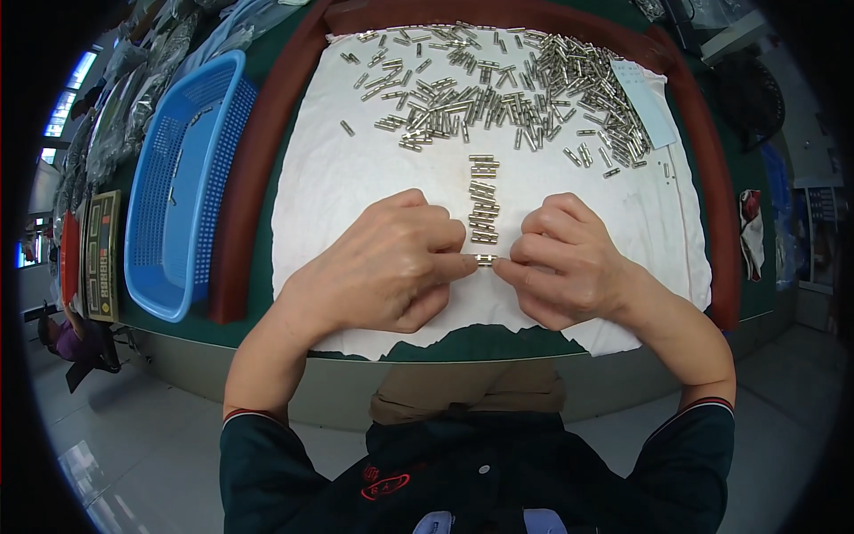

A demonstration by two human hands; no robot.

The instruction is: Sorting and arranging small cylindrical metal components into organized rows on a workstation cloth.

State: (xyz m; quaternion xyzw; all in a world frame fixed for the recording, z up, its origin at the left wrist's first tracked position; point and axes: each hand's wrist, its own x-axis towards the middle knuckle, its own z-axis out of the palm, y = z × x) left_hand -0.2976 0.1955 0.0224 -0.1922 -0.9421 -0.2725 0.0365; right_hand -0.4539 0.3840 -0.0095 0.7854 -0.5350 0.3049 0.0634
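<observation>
A small silvery metal cylinder [485,260] with grooved bands lies crosswise on the white cloth in front of me. The index fingertip of my left hand [382,262] touches its left end, the other fingers curled in. At the right end is the index fingertip of my right hand [569,262], also with its other fingers curled. The cylinder is held between the two fingertips. Just beyond it, a column of similar cylinders [483,209] lies side by side, running away from me. Farther back, a loose heap of them [578,76] spreads across the cloth.
A white cloth [356,187] covers the green table, bordered by dark red padded rails [262,178]. A blue perforated basket [138,209] with a few pieces in it stands left. A pale blue card [654,116] lies far right. A person [76,338] sits at far left.
</observation>
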